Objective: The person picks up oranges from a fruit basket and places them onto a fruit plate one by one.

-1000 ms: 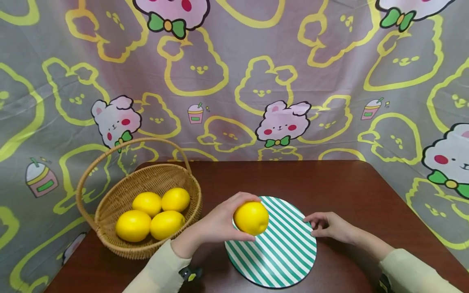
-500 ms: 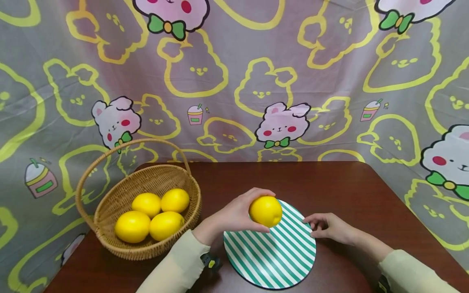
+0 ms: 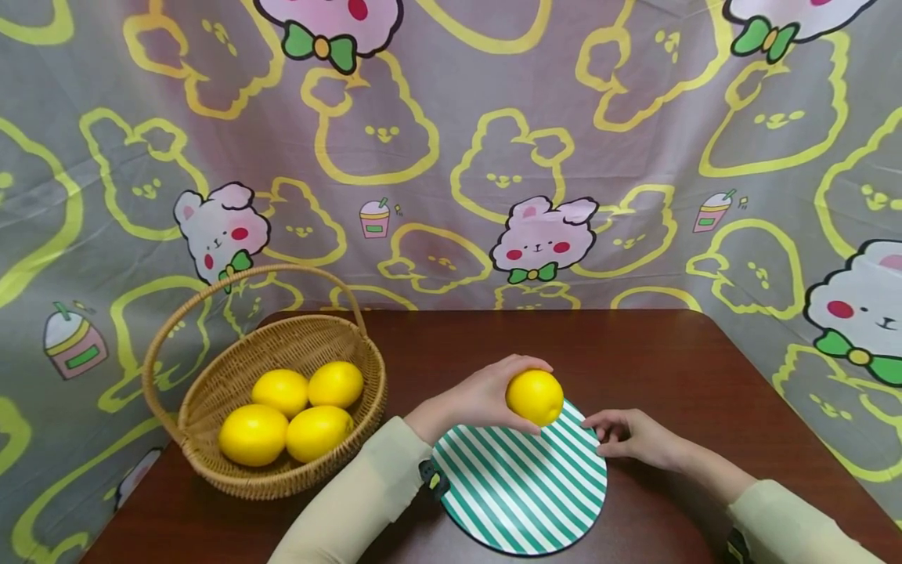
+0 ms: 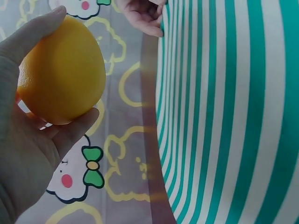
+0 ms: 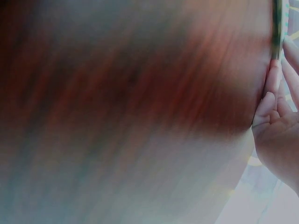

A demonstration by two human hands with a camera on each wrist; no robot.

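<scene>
My left hand (image 3: 486,398) grips a yellow lemon (image 3: 535,397) between the thumb and fingers, raised above the far part of a round board (image 3: 521,493) with green and white stripes. In the left wrist view the lemon (image 4: 63,70) is clear of the board, with fingers on its near side and end. My right hand (image 3: 637,437) holds the board's right rim with the thumb and forefinger, its other fingers curled. The right wrist view shows the right hand (image 5: 275,126) at the board's edge (image 5: 276,28); the exact finger contact is partly hidden.
A wicker basket (image 3: 282,489) with a tall handle stands on the left of the dark wooden table (image 3: 669,352), holding several lemons (image 3: 254,435). A patterned cloth (image 3: 451,157) hangs behind and beside the table.
My left hand has carried the lemon to the right and slightly farther away over the striped board. The right hand has stayed at the rim, and the basket has not moved.
</scene>
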